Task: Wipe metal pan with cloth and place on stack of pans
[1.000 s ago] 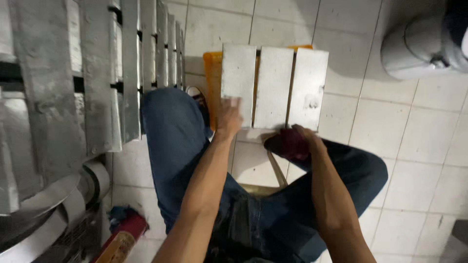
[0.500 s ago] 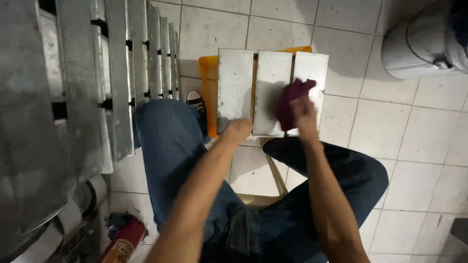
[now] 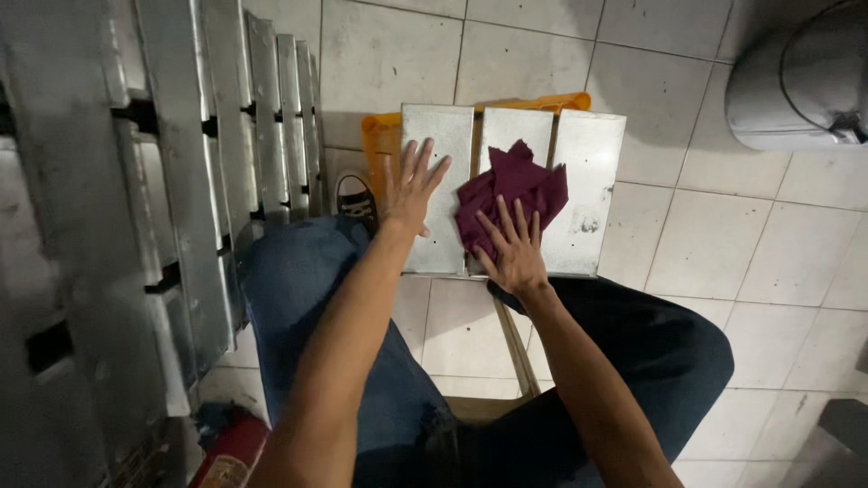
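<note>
My right hand [image 3: 515, 248] lies flat with fingers spread on the maroon rag [image 3: 511, 190], pressing its near edge onto the middle of three grey metal plates [image 3: 592, 181]. The plates lie side by side over an orange crate [image 3: 380, 140], their long axes running away from me. The crumpled rag stretches from my fingers toward the far edge of the middle plate. My left hand [image 3: 411, 194] rests open, fingers splayed, on the left plate, gripping nothing.
</note>
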